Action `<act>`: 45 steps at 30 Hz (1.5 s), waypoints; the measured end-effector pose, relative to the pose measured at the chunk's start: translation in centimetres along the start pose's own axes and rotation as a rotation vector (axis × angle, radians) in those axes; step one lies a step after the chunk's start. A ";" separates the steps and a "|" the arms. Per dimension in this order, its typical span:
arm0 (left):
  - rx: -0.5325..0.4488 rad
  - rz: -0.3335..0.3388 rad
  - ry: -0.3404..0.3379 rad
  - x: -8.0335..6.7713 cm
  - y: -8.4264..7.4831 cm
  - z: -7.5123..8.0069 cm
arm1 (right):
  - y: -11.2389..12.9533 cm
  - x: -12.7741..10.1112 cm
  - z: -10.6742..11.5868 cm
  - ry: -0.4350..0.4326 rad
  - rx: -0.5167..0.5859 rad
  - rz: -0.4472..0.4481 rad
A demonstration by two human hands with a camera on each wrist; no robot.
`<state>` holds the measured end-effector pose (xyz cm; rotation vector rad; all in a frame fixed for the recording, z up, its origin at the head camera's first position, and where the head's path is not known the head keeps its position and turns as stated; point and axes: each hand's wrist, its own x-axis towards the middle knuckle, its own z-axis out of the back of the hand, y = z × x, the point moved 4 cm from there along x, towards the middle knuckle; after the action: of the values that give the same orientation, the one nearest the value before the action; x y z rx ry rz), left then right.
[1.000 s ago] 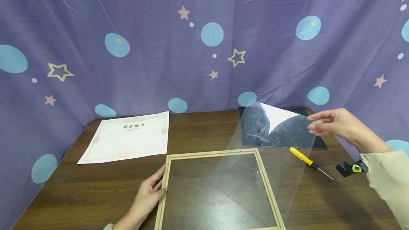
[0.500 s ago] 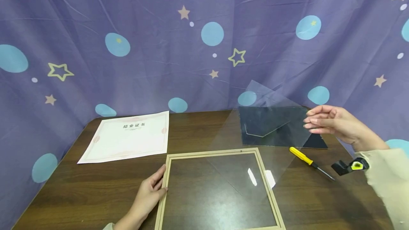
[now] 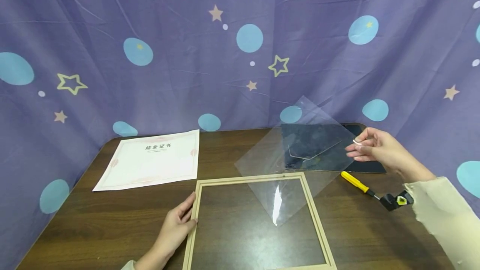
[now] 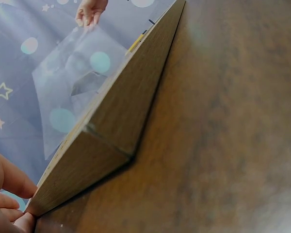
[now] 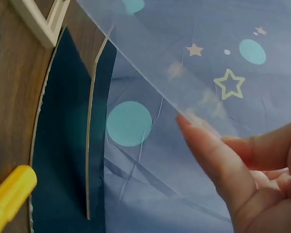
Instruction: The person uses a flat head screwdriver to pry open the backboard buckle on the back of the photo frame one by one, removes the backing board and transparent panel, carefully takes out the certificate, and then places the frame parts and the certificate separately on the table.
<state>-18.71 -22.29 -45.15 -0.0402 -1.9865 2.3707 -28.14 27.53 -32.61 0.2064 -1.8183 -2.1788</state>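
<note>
Currently the right hand (image 3: 369, 147) pinches one corner of a clear plastic sheet (image 3: 288, 166) between thumb and fingertips (image 5: 208, 145), holding it lifted above the brown wooden table (image 3: 112, 224). The sheet hangs tilted — its far corner rises toward 12 o'clock against the purple star-and-dot curtain (image 3: 168, 32), while its lowest corner dips over the opening of the light wooden picture frame (image 3: 195, 211), catching a white glare there. Whether that low corner touches the table inside the frame cannot be told.

The left hand (image 3: 174, 230) lies flat on the table at about 9 o'clock of the frame, its straight fingers pressed against the outer edge of the left rail; the left wrist view shows the fingertips (image 4: 9, 194) against that rail's end, gripping nothing.

At about 2 o'clock from the frame, a dark backing board (image 3: 326, 153) lies flat on the table, seen partly through the sheet, with a pale hexagon-like outline on it. Just beside its near edge lies a yellow-handled screwdriver (image 3: 354, 182), roughly below the right hand and apart from it. At about 10 o'clock from the frame — well apart from both hands — a white certificate (image 3: 150, 161) with a pinkish border and a line of dark characters lies flat.
</note>
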 end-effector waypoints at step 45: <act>0.015 -0.020 0.000 0.0 0.1 0.1 | -4.7 3.0 -7.9 -0.116 0.440 -0.164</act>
<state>-18.68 -22.38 -45.19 -0.0203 -1.9598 2.3727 -29.30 19.90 -38.47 0.3374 -2.4088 -1.8927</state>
